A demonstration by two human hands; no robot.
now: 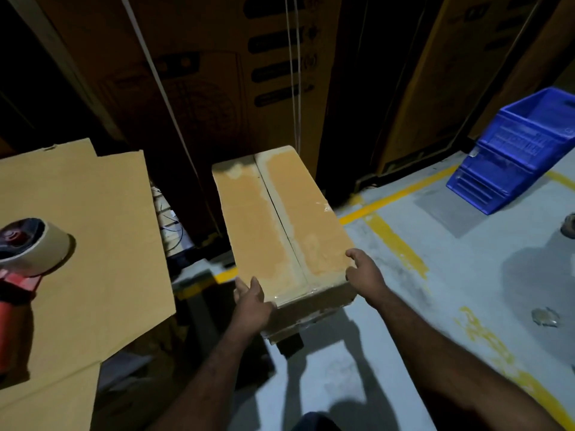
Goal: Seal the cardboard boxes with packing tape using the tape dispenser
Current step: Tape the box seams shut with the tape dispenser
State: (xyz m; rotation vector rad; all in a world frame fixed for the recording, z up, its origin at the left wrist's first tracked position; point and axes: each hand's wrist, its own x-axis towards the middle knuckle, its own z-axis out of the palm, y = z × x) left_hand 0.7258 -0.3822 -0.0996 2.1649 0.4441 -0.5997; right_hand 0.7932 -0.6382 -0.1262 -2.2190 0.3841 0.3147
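Reaching in from the bottom edge with two bare forearms, over grey floor [357,368]. Clasps the near end of the box [273,219] from both sides. Presses the left grip [250,301] against the near left corner, fingers fairly straight along the top edge and thumb on the side wall: released, not clenched. Hooks the right grip [365,270] round the near right corner, thumb on top and fingers curled down the side: grasping the box.

Has the box in the middle, running lengthwise away, raised off the floor on something dark under its near end; cannot tell what. Shows both top flaps down, meeting at a seam along the middle, with a dark gap along that seam and pale, glossy patches of old tape around the edges.

Leaves the dispenser [21,259] untouched at the far left: red, loaded with a tan roll, lying on flat sheets [99,213] of cardboard, well apart from both grips.

Looks past the box to yellow lines [389,241] on the floor at right, then a blue crate [516,150] tilted against tall cartons [193,88], crossed by white straps [294,73].
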